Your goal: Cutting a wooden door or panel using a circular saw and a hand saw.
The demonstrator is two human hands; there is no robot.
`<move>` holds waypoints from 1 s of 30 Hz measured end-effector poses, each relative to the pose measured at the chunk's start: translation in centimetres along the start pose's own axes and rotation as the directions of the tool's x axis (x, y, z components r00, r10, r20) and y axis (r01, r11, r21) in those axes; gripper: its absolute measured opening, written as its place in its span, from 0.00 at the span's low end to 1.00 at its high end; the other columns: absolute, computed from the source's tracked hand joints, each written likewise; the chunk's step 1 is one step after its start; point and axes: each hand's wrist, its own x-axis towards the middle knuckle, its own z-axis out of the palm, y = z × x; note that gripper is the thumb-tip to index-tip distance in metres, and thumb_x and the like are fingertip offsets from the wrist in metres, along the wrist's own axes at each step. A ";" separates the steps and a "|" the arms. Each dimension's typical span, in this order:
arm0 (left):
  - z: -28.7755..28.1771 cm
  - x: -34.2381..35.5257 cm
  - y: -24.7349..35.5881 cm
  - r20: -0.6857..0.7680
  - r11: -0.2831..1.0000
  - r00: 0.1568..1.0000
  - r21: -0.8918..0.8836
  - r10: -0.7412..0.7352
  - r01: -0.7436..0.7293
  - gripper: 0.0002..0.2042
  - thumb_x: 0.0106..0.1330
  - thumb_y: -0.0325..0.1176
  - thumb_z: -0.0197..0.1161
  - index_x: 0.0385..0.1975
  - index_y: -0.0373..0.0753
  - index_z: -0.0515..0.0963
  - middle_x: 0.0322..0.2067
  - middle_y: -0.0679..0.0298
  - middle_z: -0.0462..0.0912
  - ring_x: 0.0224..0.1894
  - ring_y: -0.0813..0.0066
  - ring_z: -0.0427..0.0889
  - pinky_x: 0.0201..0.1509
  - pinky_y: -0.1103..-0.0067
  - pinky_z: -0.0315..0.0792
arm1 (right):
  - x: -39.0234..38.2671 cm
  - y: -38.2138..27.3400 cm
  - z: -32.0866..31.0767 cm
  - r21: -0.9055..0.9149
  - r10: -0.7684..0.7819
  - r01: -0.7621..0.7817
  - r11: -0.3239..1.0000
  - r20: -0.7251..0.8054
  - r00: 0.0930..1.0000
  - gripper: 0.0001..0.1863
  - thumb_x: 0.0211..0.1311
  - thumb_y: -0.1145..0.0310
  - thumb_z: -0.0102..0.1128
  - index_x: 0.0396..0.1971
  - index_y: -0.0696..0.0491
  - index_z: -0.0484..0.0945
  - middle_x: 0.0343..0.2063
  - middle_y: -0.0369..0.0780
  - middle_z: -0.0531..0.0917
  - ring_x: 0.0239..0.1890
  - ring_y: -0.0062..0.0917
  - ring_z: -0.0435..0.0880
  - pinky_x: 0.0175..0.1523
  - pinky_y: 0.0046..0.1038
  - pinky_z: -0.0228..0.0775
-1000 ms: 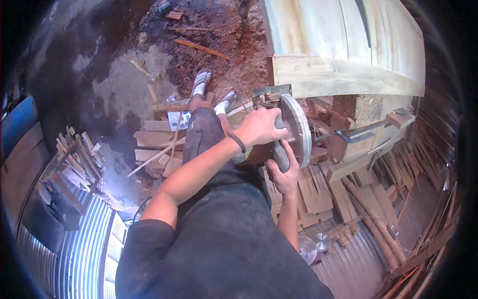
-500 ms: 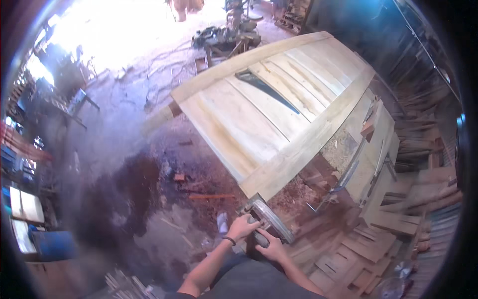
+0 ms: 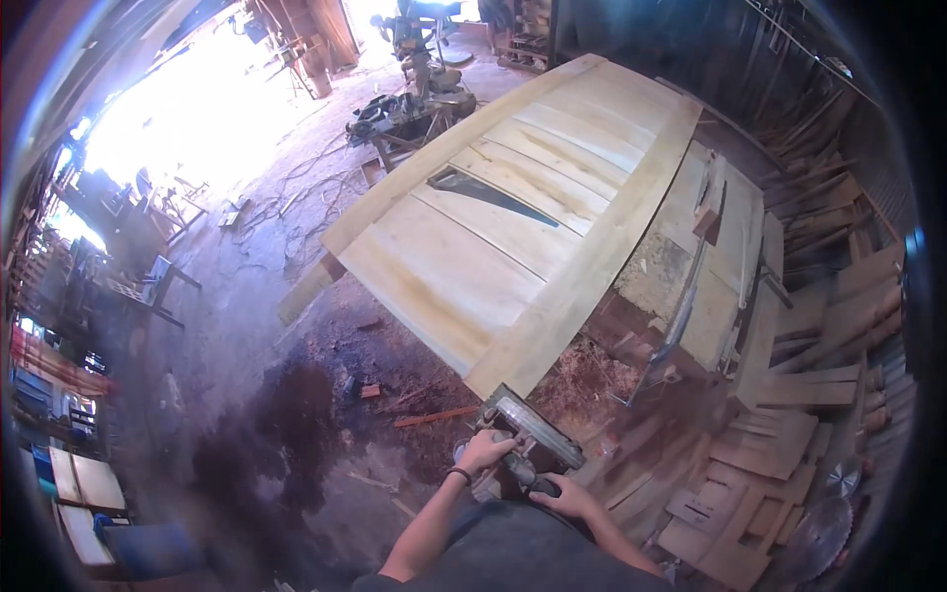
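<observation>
A handheld circular saw (image 3: 541, 434) with a pale curved guard is held close in front of my body. My left hand (image 3: 485, 452), with a dark band on its wrist, is closed on the saw's left side. My right hand (image 3: 564, 495) wraps round its rear handle. Just ahead of the saw lies the near corner of a large pale wooden door panel (image 3: 464, 281), and the saw's front end appears at or very near that corner. A dark, narrow wedge-shaped thing (image 3: 493, 195) lies on the panel. The blade and the fingers' undersides are hidden.
Right of the panel stands a bench (image 3: 725, 266) with sawdust and a long metal clamp (image 3: 681, 316). Wood offcuts (image 3: 755, 493) and round saw blades (image 3: 821, 538) lie at the lower right. A machine on a stand (image 3: 414, 109) and floor cables are at the back.
The saw has turned, its guard now lying more crosswise. My right hand has shifted a little to the right, and the whole view has shifted so the panel sits further left.
</observation>
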 end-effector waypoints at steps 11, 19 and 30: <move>0.1 0.7 -0.7 -0.086 0.995 0.996 -0.103 0.001 -0.010 0.20 0.58 0.49 0.62 0.24 0.33 0.79 0.20 0.63 0.77 0.21 0.76 0.73 0.25 0.74 0.66 | 0.9 -6.4 -1.2 -0.223 -0.043 -0.006 0.975 -0.217 0.975 0.33 0.51 0.32 0.64 0.37 0.50 0.85 0.27 0.49 0.86 0.36 0.45 0.87 0.43 0.41 0.77; 1.9 -0.5 -0.7 -0.161 0.739 0.984 -0.672 -0.073 -0.055 0.11 0.61 0.37 0.60 0.33 0.34 0.80 0.25 0.65 0.80 0.21 0.77 0.76 0.26 0.78 0.71 | 2.3 -13.1 -8.5 -0.526 -0.182 0.119 0.842 -0.069 0.981 0.36 0.47 0.26 0.61 0.29 0.49 0.84 0.24 0.47 0.85 0.32 0.44 0.86 0.40 0.43 0.77; 0.5 0.8 -1.1 -0.404 0.650 0.907 -0.722 -0.117 -0.238 0.09 0.62 0.35 0.60 0.31 0.34 0.78 0.25 0.66 0.79 0.24 0.81 0.76 0.25 0.81 0.69 | 8.7 -10.5 -9.4 -0.554 -0.412 0.394 0.734 0.099 0.906 0.29 0.45 0.37 0.68 0.30 0.50 0.83 0.25 0.49 0.83 0.33 0.48 0.84 0.41 0.45 0.76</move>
